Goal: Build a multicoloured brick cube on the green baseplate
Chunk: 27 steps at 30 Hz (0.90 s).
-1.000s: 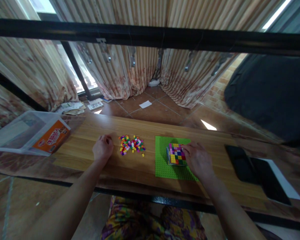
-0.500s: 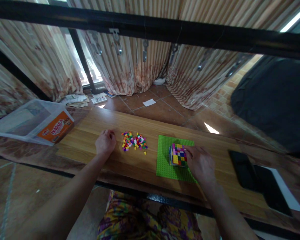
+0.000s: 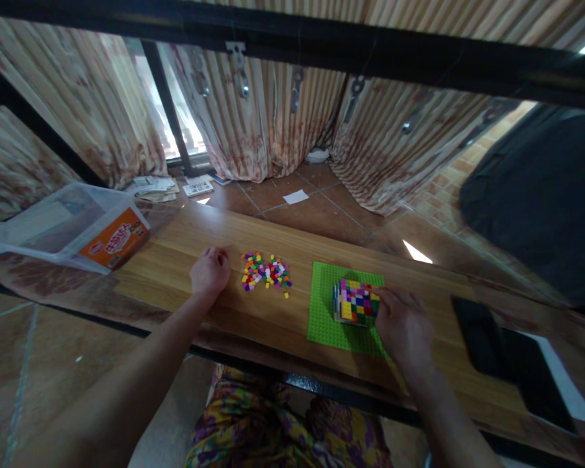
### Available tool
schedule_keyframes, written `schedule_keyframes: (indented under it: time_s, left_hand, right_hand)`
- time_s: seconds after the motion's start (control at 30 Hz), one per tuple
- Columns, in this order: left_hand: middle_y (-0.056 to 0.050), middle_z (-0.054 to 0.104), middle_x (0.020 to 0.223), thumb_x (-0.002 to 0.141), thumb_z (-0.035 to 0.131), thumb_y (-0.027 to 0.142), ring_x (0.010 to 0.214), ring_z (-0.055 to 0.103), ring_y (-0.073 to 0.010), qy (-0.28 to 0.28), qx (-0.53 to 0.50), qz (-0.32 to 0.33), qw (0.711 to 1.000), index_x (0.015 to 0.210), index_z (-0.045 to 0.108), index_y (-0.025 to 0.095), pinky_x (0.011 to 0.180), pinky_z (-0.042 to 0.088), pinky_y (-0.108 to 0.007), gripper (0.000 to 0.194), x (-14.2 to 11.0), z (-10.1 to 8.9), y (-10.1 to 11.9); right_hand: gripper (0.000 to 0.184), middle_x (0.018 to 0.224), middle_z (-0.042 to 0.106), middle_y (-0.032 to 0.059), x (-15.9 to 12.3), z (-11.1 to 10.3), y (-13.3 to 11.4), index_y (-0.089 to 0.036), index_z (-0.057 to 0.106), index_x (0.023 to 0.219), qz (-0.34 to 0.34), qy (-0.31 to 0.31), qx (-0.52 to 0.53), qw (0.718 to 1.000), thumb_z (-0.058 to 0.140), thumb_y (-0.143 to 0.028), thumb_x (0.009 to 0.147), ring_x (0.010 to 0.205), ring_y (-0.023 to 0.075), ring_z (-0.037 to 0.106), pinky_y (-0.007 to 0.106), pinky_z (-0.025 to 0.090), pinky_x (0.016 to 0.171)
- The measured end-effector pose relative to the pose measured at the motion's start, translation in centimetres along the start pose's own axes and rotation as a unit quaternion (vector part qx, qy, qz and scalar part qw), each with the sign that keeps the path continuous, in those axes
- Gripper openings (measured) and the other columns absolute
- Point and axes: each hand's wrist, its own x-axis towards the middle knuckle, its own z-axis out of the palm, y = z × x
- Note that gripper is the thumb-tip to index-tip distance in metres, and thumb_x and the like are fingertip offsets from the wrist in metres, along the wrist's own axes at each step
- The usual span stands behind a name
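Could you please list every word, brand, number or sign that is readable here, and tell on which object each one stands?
"牛…人" (probable; middle characters unclear): orange label on the clear plastic box.
Smaller marks on that label: too blurred.
Printed card on the floor: dark pattern, unreadable.
Paper stack: print too small.
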Motion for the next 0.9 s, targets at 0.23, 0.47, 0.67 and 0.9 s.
schedule_keyframes:
  time_s: [0.23,0.47,0.67,0.9]
  left_hand:
    - [-0.007,0.068,0.102,0.092,0.042,0.028,0.090,0.064,-0.0224,-0.003,0.003,-0.008,1.000,0.097,0.068,0.022,0.069,0.044,-0.031,0.027,0.0,-0.1,0.1]
    - [-0.007,0.068,0.105,0.093,0.042,0.027,0.093,0.065,-0.0216,-0.015,0.002,-0.006,1.000,0.100,0.067,0.022,0.070,0.044,-0.030,0.026,-0.2,-0.1,0.2]
    - [-0.007,0.066,0.107,0.094,0.040,0.026,0.096,0.064,-0.0212,-0.018,-0.010,0.001,1.000,0.101,0.066,0.022,0.072,0.044,-0.029,0.027,-0.2,0.0,0.0]
    - [-0.006,0.066,0.107,0.095,0.038,0.026,0.097,0.064,-0.0196,-0.032,-0.015,-0.002,0.999,0.101,0.064,0.022,0.072,0.044,-0.029,0.027,-0.4,-0.3,0.2]
  right_hand:
    - [0.036,0.106,0.068,0.0088,-0.7,0.3,0.2,-0.019,0.072,0.102,-0.023,-0.015,-0.032,0.999,0.041,-0.011,0.087,0.093,0.0233,0.055,0.035,0.046,0.084]
    - [0.037,0.109,0.066,0.0117,-1.1,0.5,0.0,-0.015,0.071,0.107,-0.057,-0.030,-0.037,0.997,0.040,-0.011,0.088,0.095,0.0246,0.056,0.036,0.047,0.084]
    - [0.035,0.109,0.067,0.0130,-1.0,0.5,0.4,-0.014,0.070,0.106,-0.067,-0.025,-0.040,0.997,0.040,-0.012,0.089,0.094,0.0247,0.058,0.036,0.049,0.082]
    - [0.028,0.100,0.071,0.0105,0.5,-0.6,-4.8,-0.016,0.071,0.100,-0.016,0.076,0.077,0.994,0.045,-0.024,0.094,0.090,0.0224,0.062,0.036,0.049,0.085]
